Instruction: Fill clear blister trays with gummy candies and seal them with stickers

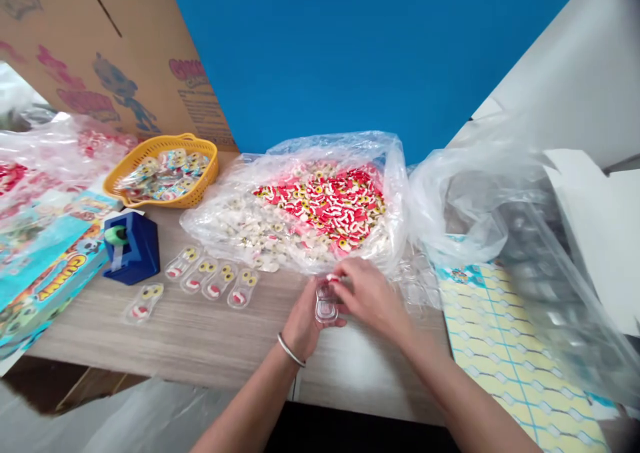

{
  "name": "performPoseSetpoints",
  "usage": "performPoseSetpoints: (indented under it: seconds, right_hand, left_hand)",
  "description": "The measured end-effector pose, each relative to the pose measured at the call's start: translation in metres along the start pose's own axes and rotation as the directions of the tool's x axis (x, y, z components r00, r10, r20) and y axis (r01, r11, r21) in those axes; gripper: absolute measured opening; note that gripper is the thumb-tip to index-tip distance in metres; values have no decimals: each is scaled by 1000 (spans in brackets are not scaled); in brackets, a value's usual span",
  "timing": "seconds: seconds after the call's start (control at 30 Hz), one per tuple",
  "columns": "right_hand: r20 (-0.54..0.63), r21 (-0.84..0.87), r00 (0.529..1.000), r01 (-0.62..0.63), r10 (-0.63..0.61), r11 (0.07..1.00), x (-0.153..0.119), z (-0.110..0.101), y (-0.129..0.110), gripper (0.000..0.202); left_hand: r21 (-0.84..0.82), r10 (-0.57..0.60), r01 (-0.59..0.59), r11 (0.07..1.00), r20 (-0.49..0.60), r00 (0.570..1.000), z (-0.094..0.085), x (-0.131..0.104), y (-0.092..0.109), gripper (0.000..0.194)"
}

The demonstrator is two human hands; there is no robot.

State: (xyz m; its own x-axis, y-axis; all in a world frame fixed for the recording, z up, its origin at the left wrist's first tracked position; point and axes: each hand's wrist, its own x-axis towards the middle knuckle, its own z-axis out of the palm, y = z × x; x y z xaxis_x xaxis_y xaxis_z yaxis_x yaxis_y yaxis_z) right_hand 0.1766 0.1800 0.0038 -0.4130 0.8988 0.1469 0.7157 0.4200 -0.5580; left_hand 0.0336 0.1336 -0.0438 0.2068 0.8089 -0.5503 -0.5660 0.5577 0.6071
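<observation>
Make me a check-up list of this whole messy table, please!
Surface: brown table, partly covered.
Job's things: plastic bag of red, white and yellow pieces; five filled trays.
Clutter: blue tape holder, yellow basket of little packets, clear plastic.
Hands: left hand holds a clear tray; right hand pinches a red-and-white piece.
Cables: nothing seen.
Surroundings: cardboard box and blue panel behind.

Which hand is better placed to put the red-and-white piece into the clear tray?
The right hand, I judge: it pinches the piece close to the tray, which the left hand holds.
</observation>
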Motion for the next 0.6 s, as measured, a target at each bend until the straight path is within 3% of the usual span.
performPoseSetpoints:
  seconds: [0.07,0.17,0.27,0.37,0.47,0.6]
  right_hand:
    - [54,-86,994,98,-93,991,-15,10,-7,6]
    - [12,-108,991,130,-130,986,-29,27,-4,9]
    - [-38,-84,992,119,-122,989,-37,35,0,13]
    - [-63,20,991,121,-120,992,-39,29,1,16]
    - [-157,141,988,20,2,990,-25,14,7,17]
    - [-224,-53,955,-214,197,976,17,1,26,17]
  left_hand:
    - [10,21,-21,1000,15,1000,1,-1,-2,52]
    - [36,45,-45,998,15,999,3,-3,-5,57]
    - [36,54,-55,998,14,998,5,-4,-6,47]
    - [48,80,-81,996,23,997,5,-3,-5,34]
    - [94,63,-64,993,14,998,3,-2,-3,33]
    - [127,44,-41,991,-18,999,1,-1,-3,35]
